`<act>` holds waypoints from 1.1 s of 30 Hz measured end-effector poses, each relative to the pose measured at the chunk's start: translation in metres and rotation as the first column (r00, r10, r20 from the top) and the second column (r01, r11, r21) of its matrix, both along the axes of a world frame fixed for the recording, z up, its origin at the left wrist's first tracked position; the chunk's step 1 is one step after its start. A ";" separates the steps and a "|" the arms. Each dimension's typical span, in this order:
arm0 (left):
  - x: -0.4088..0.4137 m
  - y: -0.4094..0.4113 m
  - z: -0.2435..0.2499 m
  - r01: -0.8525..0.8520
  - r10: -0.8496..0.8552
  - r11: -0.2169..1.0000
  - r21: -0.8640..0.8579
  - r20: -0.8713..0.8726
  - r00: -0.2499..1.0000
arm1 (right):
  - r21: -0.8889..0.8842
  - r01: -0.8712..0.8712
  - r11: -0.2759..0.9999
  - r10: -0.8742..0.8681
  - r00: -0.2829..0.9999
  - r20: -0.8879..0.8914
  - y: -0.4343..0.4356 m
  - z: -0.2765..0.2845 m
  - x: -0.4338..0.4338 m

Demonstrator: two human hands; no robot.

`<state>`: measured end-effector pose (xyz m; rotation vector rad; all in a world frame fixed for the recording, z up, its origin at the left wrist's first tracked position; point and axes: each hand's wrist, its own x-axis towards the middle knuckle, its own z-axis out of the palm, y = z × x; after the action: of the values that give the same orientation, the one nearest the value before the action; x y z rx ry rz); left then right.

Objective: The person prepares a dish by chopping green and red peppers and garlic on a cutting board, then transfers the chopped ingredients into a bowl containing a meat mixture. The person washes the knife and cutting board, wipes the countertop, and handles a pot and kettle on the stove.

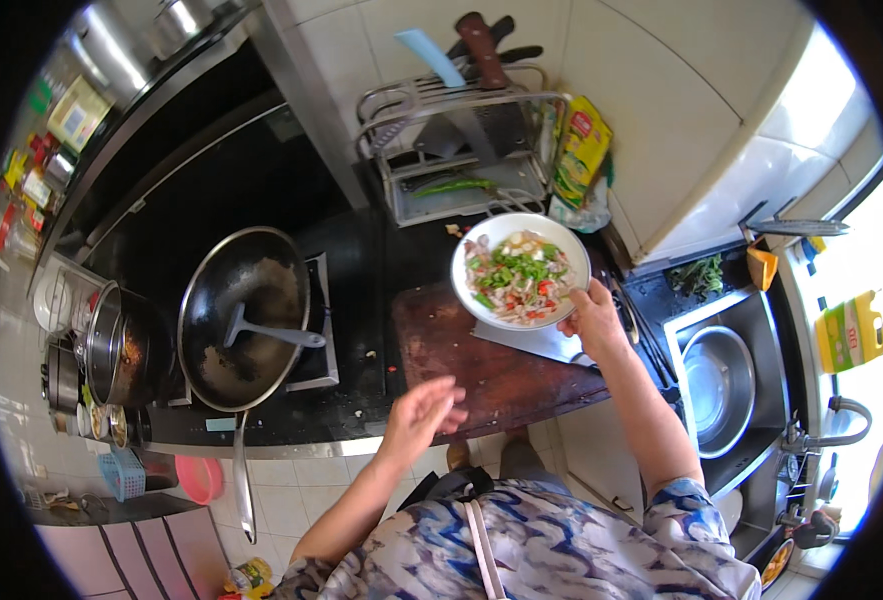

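Note:
My right hand [596, 321] grips the lower right rim of a white bowl [465, 294] that holds pale meat pieces with chopped green and red peppers [522, 270]. The bowl is above the far side of a reddish-brown cutting board [449, 360] and partly covers a wide knife blade [539, 342] lying there. My left hand [428, 414] is over the board's near left edge, fingers apart, holding nothing. To the left, a black wok [261, 285] with a long metal handle stands on the stove, and a grey spatula [272, 331] rests inside it.
Behind the board stands a metal knife rack [464, 97] beside a yellow package [582, 150]. A sink with a metal basin [717, 390] is at the right, with chopsticks [647, 337] near its left side. A dark pot [130, 349] stands left of the wok.

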<state>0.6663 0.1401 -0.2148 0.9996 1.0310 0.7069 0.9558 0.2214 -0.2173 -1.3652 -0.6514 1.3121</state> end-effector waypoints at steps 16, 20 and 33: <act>-0.059 -0.085 -0.042 -0.337 0.332 0.941 -0.022 -0.125 0.935 | 0.069 0.101 0.993 -0.097 0.994 -0.051 0.134 -0.044 -0.095; -0.056 -0.087 -0.037 -0.350 0.344 0.936 -0.026 -0.134 0.930 | 0.014 0.075 0.997 -0.076 0.995 0.061 0.153 -0.049 -0.103; -0.054 -0.083 -0.048 -0.395 0.388 0.917 -0.057 -0.104 0.916 | -0.042 0.044 0.998 -0.050 0.987 -0.153 0.133 -0.073 -0.114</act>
<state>0.6124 0.0567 -0.2631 0.7684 1.3496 0.9484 0.8415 0.3547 -0.2900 -1.2878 -0.4884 1.3823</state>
